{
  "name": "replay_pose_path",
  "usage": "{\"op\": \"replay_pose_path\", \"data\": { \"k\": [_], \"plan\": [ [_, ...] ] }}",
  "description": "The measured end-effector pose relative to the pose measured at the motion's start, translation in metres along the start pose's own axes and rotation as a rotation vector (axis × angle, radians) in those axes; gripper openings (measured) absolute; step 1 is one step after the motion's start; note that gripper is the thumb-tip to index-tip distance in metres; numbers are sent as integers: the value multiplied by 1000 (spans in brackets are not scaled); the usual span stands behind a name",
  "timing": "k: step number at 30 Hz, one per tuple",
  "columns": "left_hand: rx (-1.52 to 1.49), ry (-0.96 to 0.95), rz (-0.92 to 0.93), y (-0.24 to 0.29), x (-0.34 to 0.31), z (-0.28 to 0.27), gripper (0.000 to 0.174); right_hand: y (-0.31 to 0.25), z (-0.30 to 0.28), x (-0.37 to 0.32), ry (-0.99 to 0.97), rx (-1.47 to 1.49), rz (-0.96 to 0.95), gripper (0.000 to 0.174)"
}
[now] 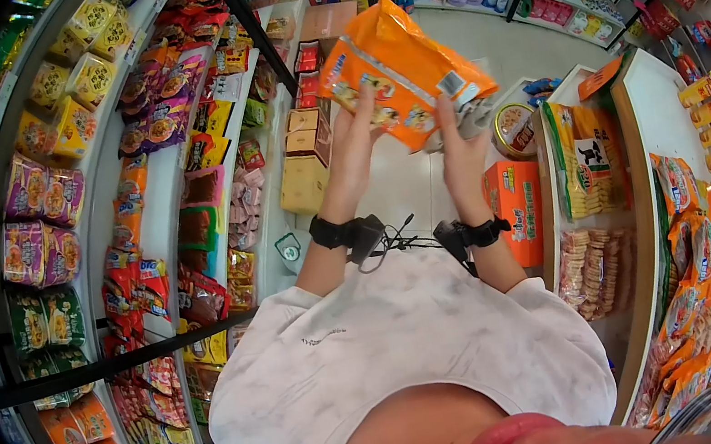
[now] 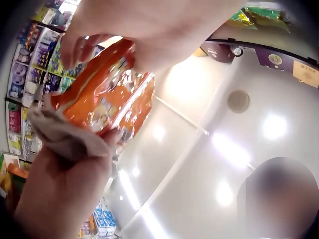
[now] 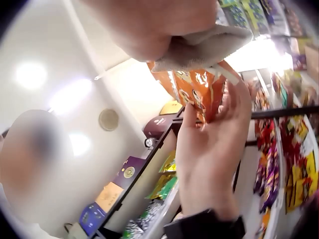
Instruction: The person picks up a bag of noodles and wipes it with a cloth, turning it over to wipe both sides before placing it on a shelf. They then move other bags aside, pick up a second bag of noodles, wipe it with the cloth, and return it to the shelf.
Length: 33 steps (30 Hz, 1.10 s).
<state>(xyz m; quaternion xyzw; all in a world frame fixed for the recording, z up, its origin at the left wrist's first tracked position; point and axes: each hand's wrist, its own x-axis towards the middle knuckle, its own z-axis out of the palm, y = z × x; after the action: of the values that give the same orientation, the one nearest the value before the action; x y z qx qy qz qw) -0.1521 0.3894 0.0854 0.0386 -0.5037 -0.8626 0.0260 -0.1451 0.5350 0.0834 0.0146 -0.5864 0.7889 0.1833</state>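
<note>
An orange snack bag (image 1: 394, 78) with cartoon print and a barcode is held up in front of the chest, tilted. My left hand (image 1: 351, 144) grips its left end, thumb across the printed front. At the other end my right hand (image 1: 463, 155) holds the bag with the thumb on its face. A grey cloth (image 1: 477, 112) is bunched in the right hand against the bag's right end. In the left wrist view the cloth (image 2: 67, 134) lies between the right palm and the bag. The right wrist view shows the left thumb and fingers around the bag (image 3: 199, 94).
Shelves of packaged noodles (image 1: 38, 187) and snacks line the left side. On the right stands a shelf unit with biscuit bags (image 1: 589, 155), an orange carton (image 1: 515, 212) and a round tin (image 1: 514, 127). Cardboard boxes (image 1: 308, 178) stand by the left shelving, beside the tiled floor (image 1: 411, 191).
</note>
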Motion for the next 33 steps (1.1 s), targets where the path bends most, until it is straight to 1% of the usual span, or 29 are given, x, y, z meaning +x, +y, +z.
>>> {"op": "replay_pose_path", "data": {
  "k": [1,2,3,4,6,7,10,13,16,18,19,22,24,26,27,28,30,31,33],
  "plan": [
    [98,-25,-61,3,-1,-1,44,-2,-7,6,-4,-26,-49,30],
    [90,-37,-98,3,-3,-2,45,-4,-14,14,-8,-52,-101,29],
    [83,-50,-136,3,-4,-4,46,1,-19,21,-5,-148,-216,24],
    [77,-64,-175,4,-5,-4,47,3,-27,25,-36,-256,-261,25],
    [-166,-203,-265,9,-9,2,50,-1,-38,19,-97,-477,-340,29],
    [-290,-270,-310,14,-11,7,52,-7,-41,10,-230,-467,-133,45],
    [-351,-179,-185,20,-10,33,67,-17,-31,11,-604,-817,-903,64],
    [-386,-178,-170,12,-7,36,59,-26,-30,-3,-736,-779,-687,73],
    [-319,-151,-174,-8,-2,44,57,-13,-40,10,-475,-826,-653,72],
    [-277,-142,-145,-19,-3,53,57,-6,-46,24,-254,-746,-638,67],
    [-258,-174,-63,-23,-3,62,57,-3,-49,29,-145,-702,-627,65],
    [-306,-229,-133,-20,-12,76,57,-1,-74,44,-169,-22,146,60],
    [-372,-209,-147,-15,-13,86,56,-8,-97,52,-254,18,285,53],
    [-403,-182,-131,-12,-13,93,54,-20,-112,43,-308,52,323,49],
    [-399,-163,-113,-12,-16,96,53,-19,-119,42,-278,-75,327,42],
    [-394,-144,-97,-13,-19,99,52,-20,-126,46,-314,-75,336,40],
    [-238,-170,-84,-20,-21,102,48,-22,-139,52,-380,-73,361,37],
    [-158,-186,-81,-23,-22,104,47,-21,-142,52,-354,-29,379,36],
    [-118,-214,-28,-22,-31,110,44,-19,-145,51,-299,54,412,36]
  ]
}}
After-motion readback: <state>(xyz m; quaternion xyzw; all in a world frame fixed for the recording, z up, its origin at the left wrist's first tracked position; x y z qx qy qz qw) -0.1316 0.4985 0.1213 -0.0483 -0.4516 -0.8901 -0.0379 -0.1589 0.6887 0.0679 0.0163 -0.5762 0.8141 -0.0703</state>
